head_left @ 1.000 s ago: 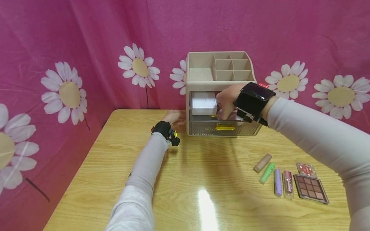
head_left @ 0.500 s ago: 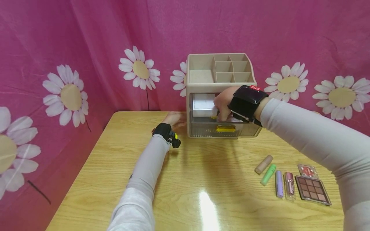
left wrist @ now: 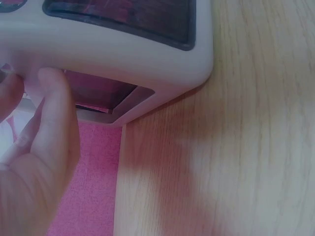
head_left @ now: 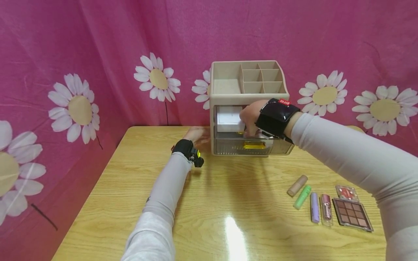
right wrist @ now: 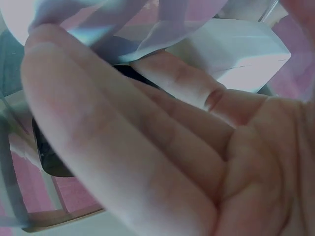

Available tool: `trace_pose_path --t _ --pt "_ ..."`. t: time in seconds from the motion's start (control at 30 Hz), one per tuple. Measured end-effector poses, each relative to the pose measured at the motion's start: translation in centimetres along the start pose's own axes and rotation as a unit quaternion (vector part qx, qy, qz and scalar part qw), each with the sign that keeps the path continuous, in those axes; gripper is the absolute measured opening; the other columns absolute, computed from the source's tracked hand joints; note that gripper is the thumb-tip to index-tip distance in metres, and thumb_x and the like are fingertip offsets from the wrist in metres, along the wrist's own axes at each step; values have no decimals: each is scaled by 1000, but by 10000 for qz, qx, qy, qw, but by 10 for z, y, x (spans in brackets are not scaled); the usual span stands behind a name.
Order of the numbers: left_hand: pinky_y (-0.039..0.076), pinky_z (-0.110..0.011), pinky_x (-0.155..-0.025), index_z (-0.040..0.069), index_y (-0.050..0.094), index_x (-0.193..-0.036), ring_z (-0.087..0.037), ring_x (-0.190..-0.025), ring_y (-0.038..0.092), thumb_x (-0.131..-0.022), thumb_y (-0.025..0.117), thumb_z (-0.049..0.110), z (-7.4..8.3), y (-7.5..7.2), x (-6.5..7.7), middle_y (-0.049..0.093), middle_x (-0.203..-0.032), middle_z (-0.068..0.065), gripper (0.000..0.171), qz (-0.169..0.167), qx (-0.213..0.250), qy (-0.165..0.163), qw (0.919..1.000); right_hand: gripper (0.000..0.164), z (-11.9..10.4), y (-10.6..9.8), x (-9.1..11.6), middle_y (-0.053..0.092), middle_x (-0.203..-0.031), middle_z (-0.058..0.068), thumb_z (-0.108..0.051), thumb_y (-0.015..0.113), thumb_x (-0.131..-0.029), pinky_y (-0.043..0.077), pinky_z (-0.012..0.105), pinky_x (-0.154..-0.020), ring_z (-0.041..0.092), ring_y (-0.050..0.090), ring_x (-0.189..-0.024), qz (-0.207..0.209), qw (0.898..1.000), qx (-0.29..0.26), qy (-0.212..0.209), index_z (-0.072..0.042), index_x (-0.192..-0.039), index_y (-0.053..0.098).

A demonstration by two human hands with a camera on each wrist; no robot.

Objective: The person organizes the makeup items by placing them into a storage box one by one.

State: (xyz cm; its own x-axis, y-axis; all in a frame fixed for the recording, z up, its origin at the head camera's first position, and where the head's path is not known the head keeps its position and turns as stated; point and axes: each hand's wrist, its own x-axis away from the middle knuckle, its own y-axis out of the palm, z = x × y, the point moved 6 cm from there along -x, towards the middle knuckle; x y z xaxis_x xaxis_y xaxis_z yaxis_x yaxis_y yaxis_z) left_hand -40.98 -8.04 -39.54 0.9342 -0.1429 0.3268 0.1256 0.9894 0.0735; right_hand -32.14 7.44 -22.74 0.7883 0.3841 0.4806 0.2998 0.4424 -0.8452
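My right hand [head_left: 251, 114] reaches down into the front opening of a beige makeup organizer [head_left: 248, 98]. In the right wrist view its fingers [right wrist: 103, 132] lie against the edge of a round, glossy, see-through thing [right wrist: 172, 17], which they appear to hold; its kind is unclear. A white box [head_left: 228, 119] sits in the opening, left of that hand. Below is a smoky clear drawer front with a gold handle [head_left: 254, 145]. My left hand [head_left: 197, 135] rests with loosely bent fingers against the organizer's left side wall [left wrist: 172, 73].
On the wooden table [head_left: 196, 210] at right lie a beige tube [head_left: 297, 185], a green tube [head_left: 302, 197], a lilac tube [head_left: 314, 207], a pink lip gloss [head_left: 326, 209], an eyeshadow palette [head_left: 352, 214] and a small red compact [head_left: 347, 193]. A pink flowered curtain [head_left: 196, 32] hangs behind.
My right hand has shifted slightly left and lower inside the opening, and the pinkish thing under it is now mostly hidden in the head view. The left hand keeps its place.
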Motion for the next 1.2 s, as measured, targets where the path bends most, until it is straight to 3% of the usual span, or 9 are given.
trace_pose_path --t 0.3,0.5,0.6,0.77,0.83,0.93,0.97,1.07,1.2 --pt "41 -39 -99 -9 44 -128 -30 -106 52 -90 41 -9 10 6 22 49 -125 -22 38 -53 -3 -60 10000 18 4 3 -4 51 -61 -1 -17 66 -72 35 23 -46 13 47 -56 97 9998 -166 -68 -9 -63 53" --pt "44 -39 -96 -7 48 -126 -28 -103 54 -90 44 -7 4 3 11 53 -119 -19 36 34 -91 -62 9999 26 6 4 -3 49 -51 -5 -22 65 -73 32 21 -42 9 43 -49 126 9995 -227 -190 -11 -53 54" --pt "48 -36 -91 -7 53 -121 -28 -101 57 -89 47 -7 -7 -1 -11 56 -115 -19 32 29 -27 46 10000 32 4 4 1 46 -49 -6 -26 63 -77 28 20 -42 8 40 -47 -29 9988 -301 -387 -12 -51 51" --pt "55 -33 -74 -4 62 -107 -24 -86 64 -87 54 -4 -38 -15 -81 64 -100 -16 23 -273 138 386 9988 42 2 -2 17 36 -43 -8 -31 62 -80 22 18 -40 4 33 -42 -201 9943 -785 -689 -15 -47 42" --pt "55 -34 -77 -3 62 -111 -24 -89 64 -88 53 -3 -43 -17 -93 64 -103 -15 24 -309 87 354 9989 44 3 -6 26 34 -43 -8 -35 63 -80 23 18 -39 4 32 -41 -151 9930 -990 -628 -16 -50 38" --pt "53 -36 -82 -4 59 -114 -27 -94 62 -88 51 -5 -43 -17 -92 61 -108 -18 28 -285 25 313 9991 28 4 -13 38 44 -54 -5 -37 63 -82 31 18 -41 5 38 -45 62 9914 -1182 -557 -11 -72 58" --pt "52 -36 -85 -3 57 -117 -27 -98 61 -88 50 -5 -39 -15 -83 60 -112 -17 30 -210 14 254 9995 27 5 -16 43 48 -59 -3 -36 62 -84 35 20 -44 7 40 -48 207 9913 -1175 -549 -9 -86 62" --pt "53 -35 -82 -4 58 -114 -27 -94 61 -86 50 -8 -35 -15 -74 60 -108 -17 29 -117 153 303 9994 45 2 -21 58 60 -83 5 -30 60 -87 46 26 -56 12 52 -56 856 9858 -1210 -784 -3 -123 53" --pt "53 -34 -82 -5 57 -116 -28 -94 59 -86 50 -8 -28 -13 -60 59 -108 -17 31 -4 280 269 9992 36 -8 -22 83 63 -99 11 -21 64 -86 51 35 -73 20 61 -76 2219 9605 -1159 -1217 -1 -116 58"
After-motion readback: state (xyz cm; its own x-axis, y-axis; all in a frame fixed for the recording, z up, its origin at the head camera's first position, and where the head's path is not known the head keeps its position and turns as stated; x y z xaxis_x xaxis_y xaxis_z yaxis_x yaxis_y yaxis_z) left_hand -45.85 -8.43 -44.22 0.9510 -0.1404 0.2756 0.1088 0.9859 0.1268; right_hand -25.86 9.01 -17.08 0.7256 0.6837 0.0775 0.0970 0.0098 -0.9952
